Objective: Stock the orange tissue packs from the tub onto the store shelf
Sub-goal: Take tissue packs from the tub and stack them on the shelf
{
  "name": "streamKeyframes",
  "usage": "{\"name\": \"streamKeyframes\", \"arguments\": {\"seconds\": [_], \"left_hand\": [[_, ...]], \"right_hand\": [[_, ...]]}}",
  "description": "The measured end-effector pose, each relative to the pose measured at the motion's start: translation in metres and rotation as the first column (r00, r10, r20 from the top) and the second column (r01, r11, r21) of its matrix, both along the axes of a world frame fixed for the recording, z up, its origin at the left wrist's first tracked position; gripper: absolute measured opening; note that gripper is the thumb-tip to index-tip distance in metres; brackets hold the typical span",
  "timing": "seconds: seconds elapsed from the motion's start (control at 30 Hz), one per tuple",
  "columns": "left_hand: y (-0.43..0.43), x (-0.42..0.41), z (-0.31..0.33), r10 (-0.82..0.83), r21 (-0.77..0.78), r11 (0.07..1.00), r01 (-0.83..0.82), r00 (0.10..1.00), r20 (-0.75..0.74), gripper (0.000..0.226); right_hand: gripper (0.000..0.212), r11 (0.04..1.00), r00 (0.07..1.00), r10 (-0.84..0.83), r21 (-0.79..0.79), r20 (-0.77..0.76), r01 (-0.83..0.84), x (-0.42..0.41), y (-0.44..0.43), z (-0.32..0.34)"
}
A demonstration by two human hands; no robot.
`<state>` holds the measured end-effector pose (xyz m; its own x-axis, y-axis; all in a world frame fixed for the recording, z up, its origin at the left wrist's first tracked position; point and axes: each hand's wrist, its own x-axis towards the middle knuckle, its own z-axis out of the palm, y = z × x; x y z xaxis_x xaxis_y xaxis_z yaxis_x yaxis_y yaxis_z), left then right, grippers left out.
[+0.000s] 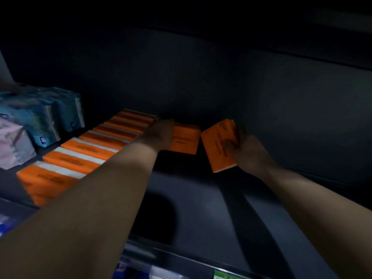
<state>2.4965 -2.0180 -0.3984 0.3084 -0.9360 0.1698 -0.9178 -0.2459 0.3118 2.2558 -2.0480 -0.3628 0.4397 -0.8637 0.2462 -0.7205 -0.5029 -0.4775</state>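
Observation:
A row of several orange tissue packs (pixel 84 156) runs from the shelf's front left to its back. Deep on the dark shelf, my left hand (pixel 159 135) rests on the left end of another orange pack (pixel 185 140) lying flat beside that row; how its fingers lie is hard to tell in the dim light. My right hand (pixel 244 148) grips a third orange pack (pixel 218 147), tilted, just right of the flat one and above the shelf floor (pixel 201 198). The tub is out of view.
Blue packs (pixel 50 115) and a pink-white pack (pixel 12 146) stand at the left of the shelf. The shelf's front rail (pixel 181 260) crosses the bottom with a green price tag (pixel 223 275). The shelf's back wall (pixel 241 87) is dark.

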Motion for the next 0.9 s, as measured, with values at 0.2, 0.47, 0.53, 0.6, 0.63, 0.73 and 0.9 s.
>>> {"name": "streamKeyframes", "arguments": {"seconds": [0.2, 0.47, 0.53, 0.6, 0.63, 0.73, 0.9], "left_hand": [[0.000, 0.001, 0.001, -0.019, 0.005, 1.000, 0.019, 1.000, -0.001, 0.060], [0.028, 0.011, 0.027, -0.053, -0.132, 0.990, 0.038, 0.993, -0.105, 0.046], [0.038, 0.020, 0.033, -0.032, -0.149, 0.988, 0.027, 0.999, -0.030, 0.037], [0.049, 0.029, 0.037, -0.012, -0.101, 0.995, 0.018, 0.998, 0.055, 0.029], [0.055, 0.032, 0.038, -0.001, -0.068, 0.998, 0.007, 0.996, 0.087, 0.030], [0.065, 0.035, 0.037, 0.060, -0.035, 0.998, -0.056, 0.991, 0.120, 0.034], [0.067, 0.042, 0.031, 0.124, -0.025, 0.992, -0.122, 0.985, 0.119, 0.040]], "right_hand": [[0.055, 0.999, 1.000, 0.030, 0.024, 0.006, -0.030, 0.003, 0.002, 0.000], [0.053, 0.997, 0.997, 0.069, 0.015, 0.021, -0.069, 0.027, 0.015, 0.003], [0.045, 0.993, 0.993, 0.113, 0.019, 0.033, -0.114, 0.040, 0.020, 0.003], [0.041, 0.987, 0.987, 0.158, 0.012, 0.034, -0.158, 0.055, 0.025, 0.002], [0.040, 0.985, 0.984, 0.174, 0.004, 0.026, -0.174, 0.062, 0.026, 0.000], [0.041, 0.980, 0.981, 0.190, -0.045, -0.050, -0.192, 0.083, 0.023, -0.009], [0.045, 0.969, 0.972, 0.086, -0.209, -0.217, -0.132, 0.106, 0.012, -0.023]]}}
